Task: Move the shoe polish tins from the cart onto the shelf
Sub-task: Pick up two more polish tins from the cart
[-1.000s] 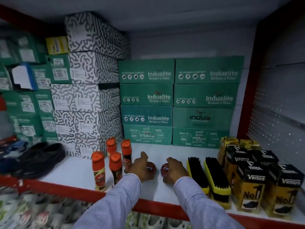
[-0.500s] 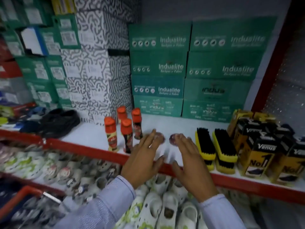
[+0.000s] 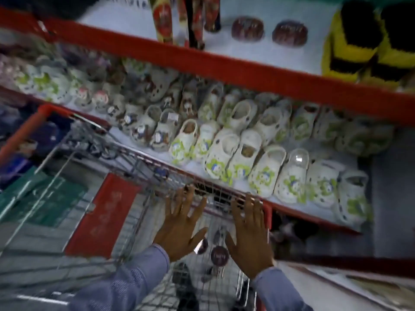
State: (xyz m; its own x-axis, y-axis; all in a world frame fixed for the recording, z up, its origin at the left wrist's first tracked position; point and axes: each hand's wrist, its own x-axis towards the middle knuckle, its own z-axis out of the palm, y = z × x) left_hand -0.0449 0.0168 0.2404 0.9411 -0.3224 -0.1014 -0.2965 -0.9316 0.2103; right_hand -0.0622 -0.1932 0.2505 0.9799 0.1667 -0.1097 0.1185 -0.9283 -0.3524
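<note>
Two tins are up on the shelf (image 3: pixel 247 52), side by side but not touching: left tin (image 3: pixel 247 30) and right tin (image 3: pixel 290 32), both round, dark reddish-brown, lids too blurry to read. One more tin (image 3: pixel 220 255) sits down in the cart (image 3: pixel 143 160), dark maroon with a pale label, showing in the gap between the hands; there might be another dark round one just left of it, but it's mostly hidden so can't say. Left hand (image 3: pixel 182 225) and right hand (image 3: pixel 248 232) are both wide open over the cart, fingers spread, holding nothing, fingertips up by the cart's far wire rim. Both arms in light blue striped sleeves. On the shelf left of the two tins stand a few orange-red bottles (image 3: pixel 164 21), maybe three or four, tops cut off by the frame. To the right are two yellow brushes (image 3: pixel 350 52) with black bristles. One shelf down are rows of white clogs (image 3: pixel 247 149) with green patches, too many and too smeared to count.
</note>
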